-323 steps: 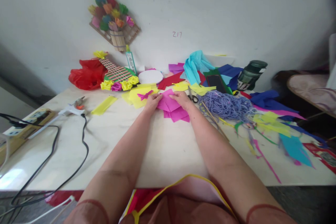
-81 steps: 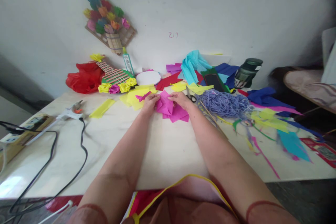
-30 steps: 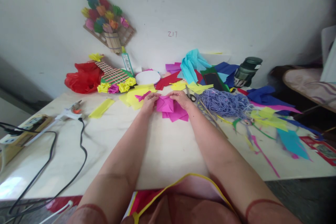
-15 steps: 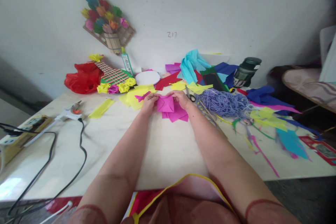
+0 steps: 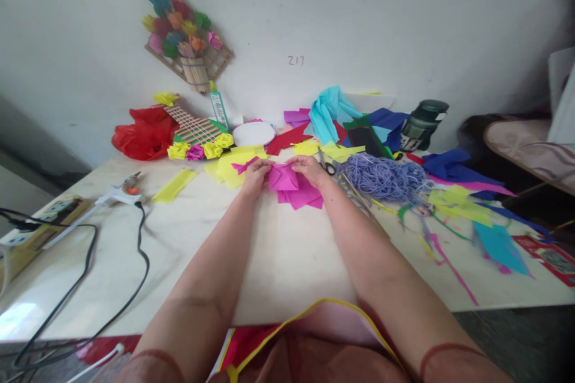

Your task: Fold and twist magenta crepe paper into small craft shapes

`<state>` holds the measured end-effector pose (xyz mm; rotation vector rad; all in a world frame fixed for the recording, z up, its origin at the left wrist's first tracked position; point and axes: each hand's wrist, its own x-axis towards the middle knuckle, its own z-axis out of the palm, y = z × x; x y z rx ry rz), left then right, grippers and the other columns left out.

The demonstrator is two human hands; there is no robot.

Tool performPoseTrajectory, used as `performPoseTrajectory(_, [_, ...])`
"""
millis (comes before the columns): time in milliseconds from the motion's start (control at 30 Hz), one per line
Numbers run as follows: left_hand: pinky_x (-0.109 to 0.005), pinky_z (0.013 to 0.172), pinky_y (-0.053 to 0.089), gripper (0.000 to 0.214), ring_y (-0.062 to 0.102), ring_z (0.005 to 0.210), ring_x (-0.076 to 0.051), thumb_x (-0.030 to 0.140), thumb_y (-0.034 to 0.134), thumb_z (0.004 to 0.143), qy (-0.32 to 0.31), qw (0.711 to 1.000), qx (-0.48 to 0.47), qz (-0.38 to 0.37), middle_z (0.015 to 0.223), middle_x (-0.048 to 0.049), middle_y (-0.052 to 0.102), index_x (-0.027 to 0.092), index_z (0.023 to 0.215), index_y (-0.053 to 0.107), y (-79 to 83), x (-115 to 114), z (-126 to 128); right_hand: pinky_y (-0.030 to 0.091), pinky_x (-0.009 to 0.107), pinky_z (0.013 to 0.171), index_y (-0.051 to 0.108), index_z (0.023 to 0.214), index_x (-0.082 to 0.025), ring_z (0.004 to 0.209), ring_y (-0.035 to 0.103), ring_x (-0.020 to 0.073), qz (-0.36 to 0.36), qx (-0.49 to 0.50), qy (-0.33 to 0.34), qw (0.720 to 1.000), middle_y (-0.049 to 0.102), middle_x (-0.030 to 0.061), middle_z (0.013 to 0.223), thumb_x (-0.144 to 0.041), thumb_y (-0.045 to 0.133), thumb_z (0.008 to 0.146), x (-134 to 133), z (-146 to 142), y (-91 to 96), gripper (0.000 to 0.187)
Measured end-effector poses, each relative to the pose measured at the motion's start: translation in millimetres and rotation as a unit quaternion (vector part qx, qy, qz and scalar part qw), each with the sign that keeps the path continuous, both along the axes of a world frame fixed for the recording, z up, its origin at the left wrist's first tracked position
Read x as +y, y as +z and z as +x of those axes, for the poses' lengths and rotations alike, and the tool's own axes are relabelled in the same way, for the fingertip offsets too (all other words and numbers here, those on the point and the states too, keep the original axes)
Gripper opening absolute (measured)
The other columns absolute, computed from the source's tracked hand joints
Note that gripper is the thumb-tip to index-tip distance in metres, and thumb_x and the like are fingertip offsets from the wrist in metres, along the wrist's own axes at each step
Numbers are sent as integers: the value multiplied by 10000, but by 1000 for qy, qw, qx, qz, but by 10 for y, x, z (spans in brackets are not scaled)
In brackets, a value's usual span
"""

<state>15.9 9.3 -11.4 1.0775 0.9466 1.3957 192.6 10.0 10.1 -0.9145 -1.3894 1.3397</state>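
A folded square of magenta paper [image 5: 283, 178] is lifted a little off the table between both my hands. My left hand [image 5: 254, 174] pinches its left edge, fingers closed. My right hand [image 5: 309, 169] grips its right upper edge, fingers curled. More magenta paper sheets [image 5: 305, 196] lie flat on the table just under and to the right of the folded piece. Yellow paper [image 5: 233, 167] with a small magenta scrap [image 5: 245, 164] on it lies just left of my left hand.
Scissors [image 5: 327, 165] and a pile of purple yarn [image 5: 386, 176] lie right of my right hand. A glue gun [image 5: 117, 191] with a black cable [image 5: 112, 287] lies at the left. Paper flowers, a white lid [image 5: 255, 133], coloured sheets and a green jar [image 5: 422, 124] line the wall.
Both hands have kept working the magenta paper: flat ten seconds ago, it is now a small folded square held up between the fingers. In the last second it has tilted slightly.
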Motion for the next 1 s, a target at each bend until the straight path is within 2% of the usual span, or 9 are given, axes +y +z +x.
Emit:
performPoseTrajectory(433, [-199,436,325,141,448,456,-78,185,613,587,26,999,37,22,600,14,580,157,723,635,-9,14,-5,397,243,575,646,682,-171,541,487,104,1,-6,-20,1000,601,-33,587,-124,569,570,8,0,-4,144])
performPoseTrajectory(800, [-200,437,321,138,457,473,-86,191,612,587,21,998,45,30,595,10,576,161,717,648,10,-3,-9,393,245,583,639,616,-176,560,485,111,27,-24,-21,999,593,-26,581,-131,548,554,26,11,-25,119])
performPoseTrajectory(1000, [-213,427,327,173,444,441,-101,220,580,615,5,1000,29,-4,518,18,521,159,765,642,26,2,-9,400,254,591,633,588,-179,571,489,120,29,-42,-25,998,591,-20,574,-132,540,549,8,5,-3,111])
